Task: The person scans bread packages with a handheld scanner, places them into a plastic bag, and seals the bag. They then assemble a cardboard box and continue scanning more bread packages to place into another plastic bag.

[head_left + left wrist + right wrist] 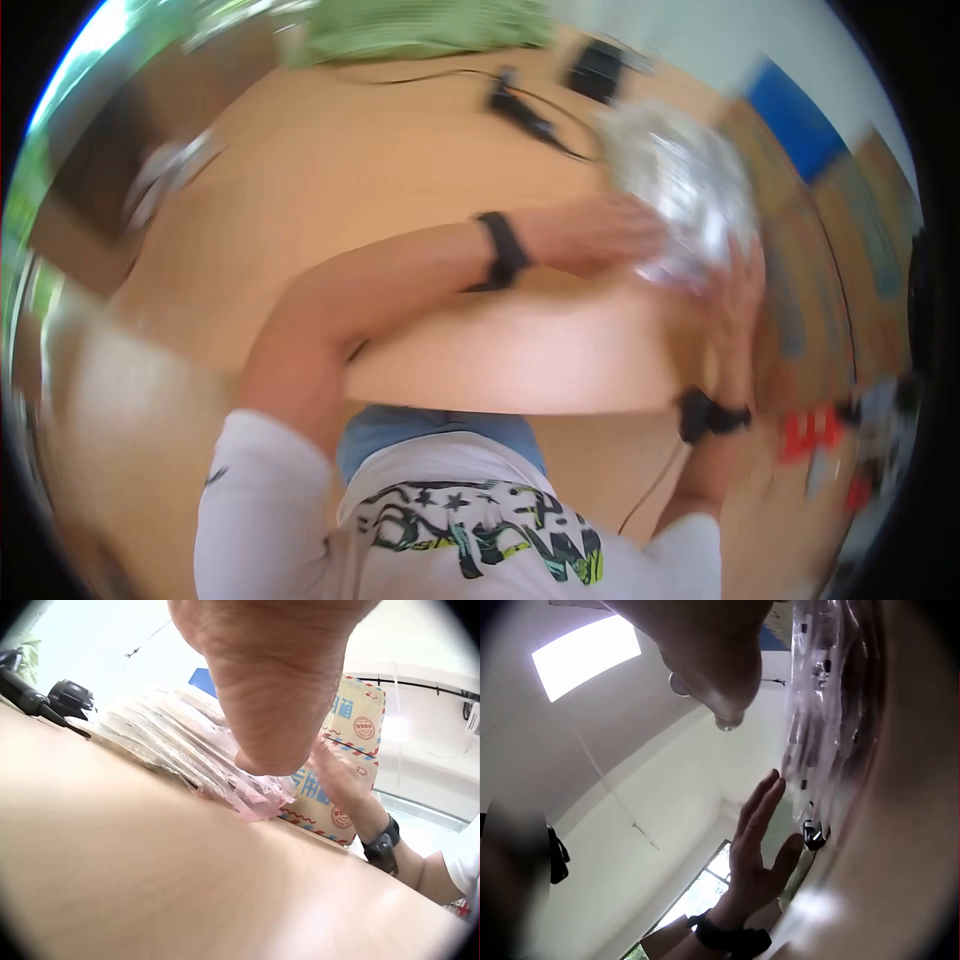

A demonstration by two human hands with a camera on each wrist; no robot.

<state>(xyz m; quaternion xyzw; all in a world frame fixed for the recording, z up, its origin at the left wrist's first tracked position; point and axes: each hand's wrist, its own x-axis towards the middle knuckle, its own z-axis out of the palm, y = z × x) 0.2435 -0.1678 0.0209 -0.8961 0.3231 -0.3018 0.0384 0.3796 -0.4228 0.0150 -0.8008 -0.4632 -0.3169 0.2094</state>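
Observation:
A stack of clear plastic bags (685, 180) lies on the table's right side, its layers and pinkish edges showing in the left wrist view (180, 739). The left hand (600, 235) is at the stack's near left edge, blurred in the head view; in the right wrist view this hand (757, 859) has straight fingers and a spread thumb. By the stack's near right corner is the right hand (738, 285), fingers extended. Whether either hand presses on the plastic cannot be told.
Cardboard boxes (800, 270) with a blue item (797, 120) stand at the right. Behind the stack are a black device (596, 70) and a black cable (535, 120). A green cloth (430, 28) lies at the back; a brown box (110, 150) is at the left.

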